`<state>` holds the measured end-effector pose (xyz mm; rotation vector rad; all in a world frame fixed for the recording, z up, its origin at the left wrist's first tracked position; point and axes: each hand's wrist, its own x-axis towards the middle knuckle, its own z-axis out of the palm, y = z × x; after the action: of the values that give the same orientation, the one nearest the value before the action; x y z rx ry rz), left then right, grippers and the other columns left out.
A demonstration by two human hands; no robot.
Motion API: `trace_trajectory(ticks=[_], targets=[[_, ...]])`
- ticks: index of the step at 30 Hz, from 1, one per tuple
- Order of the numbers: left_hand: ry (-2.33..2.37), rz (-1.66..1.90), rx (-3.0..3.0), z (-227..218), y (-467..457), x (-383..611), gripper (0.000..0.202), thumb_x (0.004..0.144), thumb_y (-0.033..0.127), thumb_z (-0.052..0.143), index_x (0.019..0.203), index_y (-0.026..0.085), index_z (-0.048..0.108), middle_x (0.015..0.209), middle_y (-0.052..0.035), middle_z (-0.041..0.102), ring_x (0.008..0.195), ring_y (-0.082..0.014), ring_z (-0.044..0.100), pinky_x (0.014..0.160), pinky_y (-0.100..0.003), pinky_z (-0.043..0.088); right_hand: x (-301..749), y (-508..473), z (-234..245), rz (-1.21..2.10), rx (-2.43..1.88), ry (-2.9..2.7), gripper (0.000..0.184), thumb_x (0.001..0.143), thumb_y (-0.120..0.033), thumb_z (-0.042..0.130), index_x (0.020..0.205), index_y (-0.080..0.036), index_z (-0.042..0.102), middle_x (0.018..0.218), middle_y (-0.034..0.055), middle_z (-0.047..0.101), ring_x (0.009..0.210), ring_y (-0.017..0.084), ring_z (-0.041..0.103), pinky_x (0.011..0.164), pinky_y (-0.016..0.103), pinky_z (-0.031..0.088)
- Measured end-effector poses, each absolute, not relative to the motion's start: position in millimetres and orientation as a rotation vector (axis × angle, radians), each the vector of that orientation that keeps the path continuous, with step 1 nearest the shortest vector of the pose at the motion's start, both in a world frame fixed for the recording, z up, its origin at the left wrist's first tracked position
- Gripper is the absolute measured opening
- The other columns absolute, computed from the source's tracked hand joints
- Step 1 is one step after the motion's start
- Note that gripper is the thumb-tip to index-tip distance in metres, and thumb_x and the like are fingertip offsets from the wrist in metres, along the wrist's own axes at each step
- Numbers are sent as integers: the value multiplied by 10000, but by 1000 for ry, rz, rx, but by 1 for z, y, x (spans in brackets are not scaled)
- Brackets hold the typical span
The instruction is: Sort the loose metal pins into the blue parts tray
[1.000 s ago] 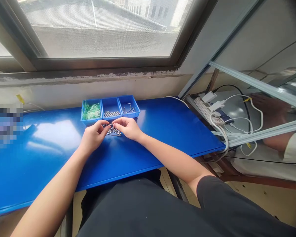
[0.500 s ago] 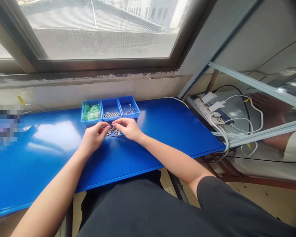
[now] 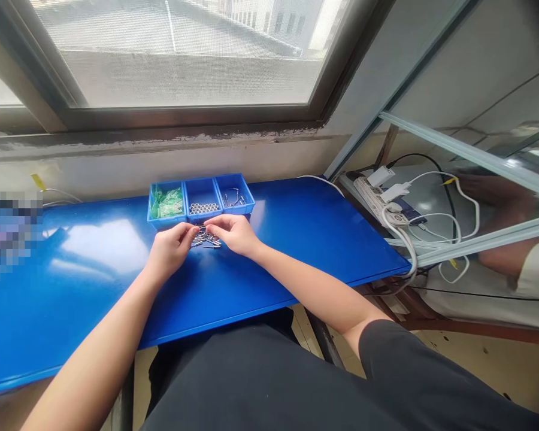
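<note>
My left hand and my right hand meet just in front of the blue bins, fingertips almost touching. Both are closed in a pinch, and a thin metal rod bridges the small gap between them. Its ends are hidden by my fingers. Directly below lies a loose pile of slim silver metal pieces on the blue table. Behind my hands, the middle bin holds silver ring-ended pieces.
The left bin contains green plastic pieces. Some dark screw-like parts lie in the right bin. At right stand a metal frame and a white power strip with cables; another person's arm shows behind.
The fingers of my left hand have shifted slightly, the thumb and forefinger drawing closer together. My right hand stays nearly in place. The other person's arm has moved a little.
</note>
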<state>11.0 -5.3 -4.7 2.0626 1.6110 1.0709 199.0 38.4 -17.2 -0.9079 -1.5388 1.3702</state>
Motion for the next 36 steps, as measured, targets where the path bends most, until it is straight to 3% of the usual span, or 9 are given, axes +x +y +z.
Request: trace_trajectory(ticks=[5,13,19,24,30,36], targets=[[1587,1129,2055,-5,-6,12,293,884,453,590,986,201,698,559,43,565,491,-99,476,540,-217,410,198,38,-17,1374,-901,-1519,306,754,-386,725,927,-134,741,841,66,735,696,139,655,657,273,555],[1625,1049,2087,-3,-6,11,328,944,428,482,825,181,663,611,6,622,534,-116,528,560,-229,419,199,36,-16,1373,-895,-1540,315,757,-390,721,941,-136,743,845,68,734,681,131,644,652,270,541],[1584,1127,2043,-3,-8,13,279,905,413,558,1044,188,646,572,50,551,506,-102,490,560,-215,418,198,38,-16,1365,-921,-1521,339,741,-398,730,933,-119,743,814,66,728,652,123,626,633,265,534],[1583,1140,2061,-5,-7,14,217,901,375,559,922,183,660,543,60,497,474,-86,410,524,-205,378,198,40,-17,1360,-924,-1520,355,734,-408,739,941,-119,745,846,77,733,679,135,639,663,284,544],[1631,1060,2089,-4,-6,11,283,936,399,490,843,178,640,635,14,607,537,-108,488,551,-218,397,198,37,-18,1357,-897,-1539,330,751,-398,728,936,-125,744,835,74,731,687,137,645,669,281,535],[1625,1056,2094,-4,-6,11,315,944,421,478,809,177,625,604,18,586,531,-109,489,545,-220,387,198,39,-18,1352,-895,-1532,335,744,-406,736,928,-126,742,819,67,730,679,128,641,654,268,535]])
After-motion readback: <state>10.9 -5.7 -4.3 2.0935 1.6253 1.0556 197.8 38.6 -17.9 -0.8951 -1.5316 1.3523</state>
